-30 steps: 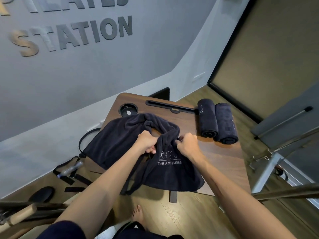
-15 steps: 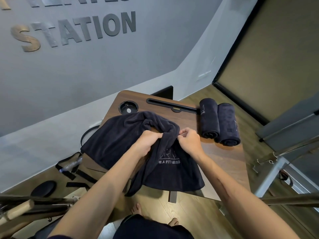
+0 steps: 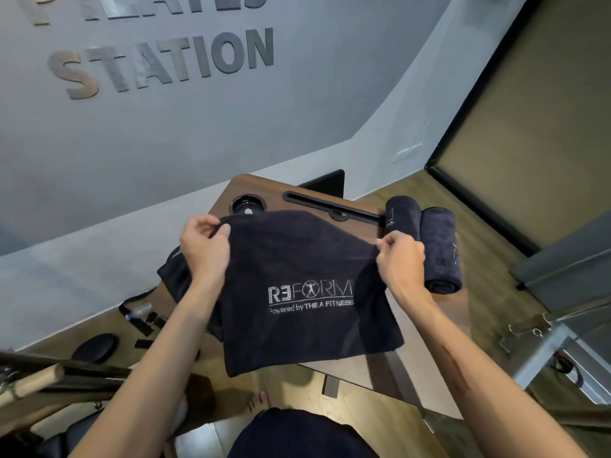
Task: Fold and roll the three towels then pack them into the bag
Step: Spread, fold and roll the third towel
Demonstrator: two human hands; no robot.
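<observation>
Towel: I hold the third towel (image 3: 307, 292) up by its top edge at frame centre, logo facing me, its lower part draped over the near edge of the table (image 3: 439, 325).
Left hand: my left hand (image 3: 203, 246) pinches the upper left corner between thumb and fingers.
Right hand: my right hand (image 3: 400, 259) pinches the upper right corner, fingers curled on the cloth.
Change: a moment ago the towel lay bunched on the table under both fists; now it is pulled apart and spread flat between my hands.
Meaning: I judge this readies it for folding, then rolling.
Rolls: two rolled towels (image 3: 423, 239) lie side by side, touching, at right of centre.
Bag: I cannot pick it out.
</observation>
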